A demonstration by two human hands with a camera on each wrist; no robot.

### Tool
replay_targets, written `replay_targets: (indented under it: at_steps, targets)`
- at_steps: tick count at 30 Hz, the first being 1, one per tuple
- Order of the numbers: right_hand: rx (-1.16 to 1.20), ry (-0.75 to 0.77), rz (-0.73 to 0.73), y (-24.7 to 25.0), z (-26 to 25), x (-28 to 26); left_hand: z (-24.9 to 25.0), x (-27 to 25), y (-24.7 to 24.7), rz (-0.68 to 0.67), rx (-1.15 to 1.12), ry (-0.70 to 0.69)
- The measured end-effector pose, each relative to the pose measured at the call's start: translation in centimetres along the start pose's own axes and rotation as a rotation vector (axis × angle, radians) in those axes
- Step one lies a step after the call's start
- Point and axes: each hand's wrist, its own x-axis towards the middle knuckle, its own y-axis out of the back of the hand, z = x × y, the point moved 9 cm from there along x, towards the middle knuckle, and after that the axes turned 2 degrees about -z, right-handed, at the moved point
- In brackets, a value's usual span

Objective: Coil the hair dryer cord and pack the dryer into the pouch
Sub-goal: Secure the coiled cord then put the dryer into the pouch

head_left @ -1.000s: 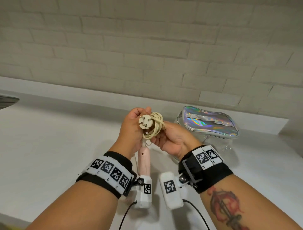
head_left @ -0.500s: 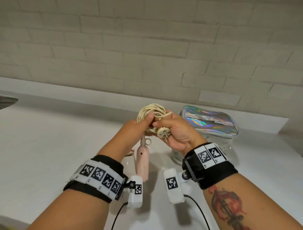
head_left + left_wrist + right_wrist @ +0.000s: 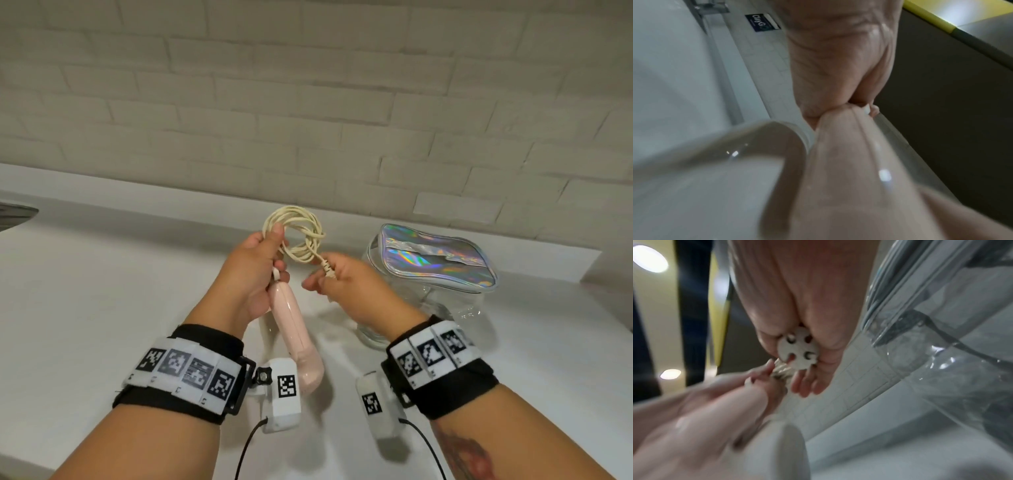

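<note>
Head view: the left hand (image 3: 251,270) grips the coiled cord (image 3: 297,236) and the pink dryer (image 3: 297,337) above the counter (image 3: 102,308). The right hand (image 3: 346,284) pinches the plug end; the pouch (image 3: 435,260) stands just right.

Left wrist: fingers (image 3: 838,65) curl round the dryer (image 3: 849,170).

Right wrist: fingers (image 3: 818,305) hold the plug (image 3: 798,348).

Quick tally over the counter: two hands, one of everything else.

One left hand (image 3: 251,274) and one right hand (image 3: 346,291), each with one marker wristband, so two bands: left wristband (image 3: 185,371), right wristband (image 3: 433,354). One pink hair dryer (image 3: 298,339) hangs from the left hand, with one cream cord coil (image 3: 296,236) above its fingers. One round plug (image 3: 798,350) in the right hand. One iridescent pouch (image 3: 435,260) just beyond the right hand. One white counter (image 3: 102,291) beneath both.
</note>
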Motion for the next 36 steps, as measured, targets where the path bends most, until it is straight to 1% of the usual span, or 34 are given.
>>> replay_targets:
  at_steps: [2, 3, 4, 6, 8, 10, 12, 14, 16, 18, 19, 20, 22, 23, 24, 25, 27, 28, 29, 31, 33, 34, 36]
  targets:
    - [-0.401, 0.043, 0.090, -0.1, -0.1, -0.6, 0.2, -0.1, -0.7, -0.008, 0.033, -0.042]
    - [-0.500, 0.071, 0.124, -0.4, -0.3, -0.8, 0.2, -0.3, -1.2, -0.012, 0.064, -0.065]
    - [-0.510, 0.084, 0.137, -0.8, -0.5, -1.0, 0.2, -0.5, -1.8, -0.016, 0.084, -0.089]
    - [-0.370, 0.103, 0.098, -1.5, -1.2, -1.4, 0.4, -0.8, -2.3, -0.011, 0.095, -0.125]
    - [-0.194, 0.176, 0.009, -2.4, -2.3, -1.7, 0.6, -0.7, -2.3, 0.008, 0.118, -0.148]
    - [-0.175, 0.246, -0.039, -3.1, -3.0, -1.8, 0.7, -0.4, -2.7, -0.001, 0.156, -0.149]
    - [-0.228, 0.291, -0.023, -3.3, -3.3, -1.8, 0.9, -0.6, -3.4, -0.032, 0.228, -0.161]
    - [-0.264, 0.313, 0.031, -3.0, -3.4, -2.1, 1.2, -0.9, -4.8, -0.092, 0.431, -0.221]
    - [-0.214, 0.323, 0.099, -2.3, -3.1, -2.4, 1.2, -1.3, -6.0, -0.125, 0.641, -0.301]
    - [-0.147, 0.278, 0.185, -1.4, -2.1, -2.6, 1.2, -1.5, -6.8, -0.095, 0.809, -0.371]
    - [-0.103, 0.206, 0.234, -1.0, -1.1, -2.4, 1.2, -1.7, -7.3, -0.078, 0.871, -0.405]
    - [0.024, 0.118, 0.288, -0.2, 0.1, -2.4, 1.1, -1.8, -7.7, -0.066, 0.917, -0.434]
    - [0.382, -0.024, 0.394, 0.9, 1.3, -2.7, 1.0, -2.1, -8.3, -0.051, 0.919, -0.470]
    - [0.464, -0.049, 0.435, 1.5, 1.2, -3.2, 1.0, -2.0, -8.3, -0.038, 0.887, -0.473]
    - [0.423, -0.025, 0.461, 2.2, 0.5, -3.6, 0.9, -1.9, -8.2, -0.022, 0.855, -0.465]
    - [0.343, 0.020, 0.457, 2.7, -0.5, -3.9, 0.9, -1.8, -8.1, -0.009, 0.819, -0.451]
    - [0.024, 0.113, 0.399, 3.3, -2.5, -4.4, 1.1, -1.6, -7.8, 0.019, 0.699, -0.411]
    - [-0.121, 0.116, 0.375, 3.7, -3.1, -4.7, 1.3, -1.5, -7.6, 0.029, 0.608, -0.378]
    - [-0.216, 0.116, 0.360, 4.5, -3.6, -4.9, 1.4, -1.5, -7.5, 0.039, 0.517, -0.334]
    - [-0.343, 0.117, 0.351, 7.0, -4.5, -5.4, 2.2, -1.5, -7.6, 0.057, 0.428, -0.287]
    - [-0.524, 0.071, 0.351, 10.4, -4.1, -5.6, 3.3, -1.5, -7.7, 0.064, 0.379, -0.287]
    - [-0.674, 0.005, 0.331, 12.1, -3.2, -5.4, 3.9, -1.4, -7.8, 0.059, 0.346, -0.283]
    - [-0.965, -0.191, 0.232, 14.5, -0.1, -5.1, 4.7, -1.2, -8.0, 0.037, 0.280, -0.259]
